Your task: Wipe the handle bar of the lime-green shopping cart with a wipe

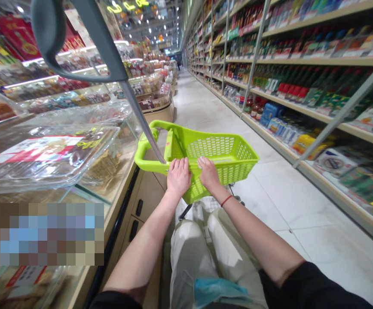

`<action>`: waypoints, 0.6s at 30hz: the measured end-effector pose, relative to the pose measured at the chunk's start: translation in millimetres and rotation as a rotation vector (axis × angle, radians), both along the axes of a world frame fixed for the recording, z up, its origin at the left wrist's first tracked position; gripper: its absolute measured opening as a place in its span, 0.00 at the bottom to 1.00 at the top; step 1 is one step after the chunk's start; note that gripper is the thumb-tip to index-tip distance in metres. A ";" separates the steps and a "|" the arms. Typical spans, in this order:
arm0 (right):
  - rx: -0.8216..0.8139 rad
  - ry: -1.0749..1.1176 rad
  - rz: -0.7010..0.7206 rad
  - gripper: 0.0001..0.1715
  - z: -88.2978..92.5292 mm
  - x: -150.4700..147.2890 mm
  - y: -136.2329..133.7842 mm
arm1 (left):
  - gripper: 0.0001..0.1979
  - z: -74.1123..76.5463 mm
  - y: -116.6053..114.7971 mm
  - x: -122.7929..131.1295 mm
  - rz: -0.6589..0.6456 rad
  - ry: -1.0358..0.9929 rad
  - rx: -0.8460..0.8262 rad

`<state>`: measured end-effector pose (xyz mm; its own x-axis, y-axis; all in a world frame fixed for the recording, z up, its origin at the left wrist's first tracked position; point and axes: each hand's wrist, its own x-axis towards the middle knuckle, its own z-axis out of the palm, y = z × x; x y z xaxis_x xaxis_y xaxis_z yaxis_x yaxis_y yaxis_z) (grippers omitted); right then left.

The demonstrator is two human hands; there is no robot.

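A lime-green shopping cart (218, 146) with a perforated basket stands sideways in front of me. My left hand (179, 176) is closed over the near rim of its basket, close to the handle end. Beside it, my right hand (209, 175) grips the same rim, with a red string around the wrist. The inside of the basket shows only partly, and nothing can be seen lying in it. A blue face mask (218, 292) rests on my lap at the bottom of the view.
Packaged food in clear plastic trays (44, 150) covers the display counter at left. A grey scoop-like handle (105, 38) hangs in the upper left. Tall shelves (322, 116) of bottles and boxes line the right side. A tiled aisle (193, 94) runs ahead.
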<state>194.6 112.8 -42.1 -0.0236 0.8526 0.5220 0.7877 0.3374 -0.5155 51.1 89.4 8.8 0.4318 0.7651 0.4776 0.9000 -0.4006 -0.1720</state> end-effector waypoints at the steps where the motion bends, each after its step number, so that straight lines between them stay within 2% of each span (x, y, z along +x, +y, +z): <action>1: 0.008 0.016 0.038 0.34 2.8 -7.4 0.9 | 0.28 -0.3 0.1 -0.8 -0.003 -0.004 -0.001; 5: 0.023 0.086 0.152 0.37 9.9 -29.4 3.1 | 0.28 -1.2 0.7 -3.8 -0.017 -0.022 -0.003; 8: 0.043 0.072 0.203 0.39 8.4 -29.0 1.1 | 0.27 -0.4 0.1 -5.0 -0.009 -0.016 0.005; 12: 0.055 -0.019 0.233 0.39 1.5 -11.8 -2.9 | 0.30 1.6 -1.6 -5.0 0.008 0.002 -0.006; 18: 0.014 -0.097 0.111 0.39 -14.0 24.9 -1.1 | 0.31 3.4 -2.9 -4.8 0.024 0.028 -0.006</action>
